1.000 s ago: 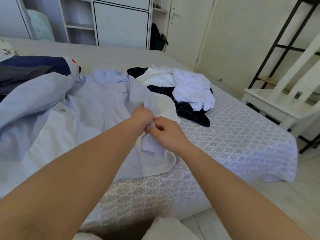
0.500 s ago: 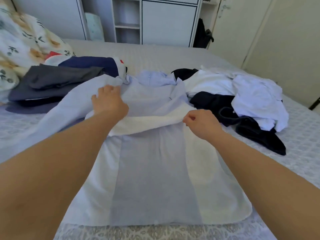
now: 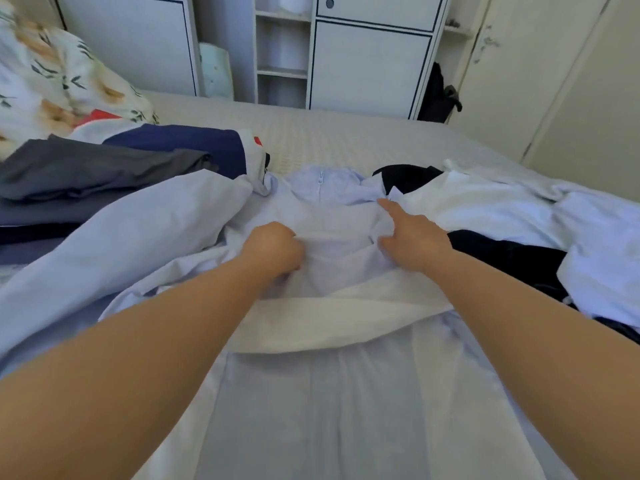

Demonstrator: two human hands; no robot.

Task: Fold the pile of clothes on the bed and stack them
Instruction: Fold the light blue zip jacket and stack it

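Note:
A light blue shirt (image 3: 311, 403) lies spread on the bed in front of me, collar at the far end, with a white band of its lining turned over across the middle. My left hand (image 3: 273, 249) is closed on a fold of the shirt's cloth near the chest. My right hand (image 3: 412, 237) rests on the shirt beside it, forefinger stretched toward the collar, fingers apart. To the right lies an unfolded pile of white and black clothes (image 3: 512, 216). At the left sits a stack of dark grey and navy folded clothes (image 3: 114, 168).
A floral pillow (image 3: 55, 84) lies at the far left. The grey bed cover (image 3: 339, 133) stretches beyond the shirt. White cupboards and open shelves (image 3: 367, 60) stand behind the bed, with a dark bag (image 3: 438, 95) hanging by a cream door (image 3: 512, 71).
The view has moved closer over the shirt. Both hands have shifted up toward the collar and nearer each other; the turned-over white band now lies below them, and my right forefinger has stretched out.

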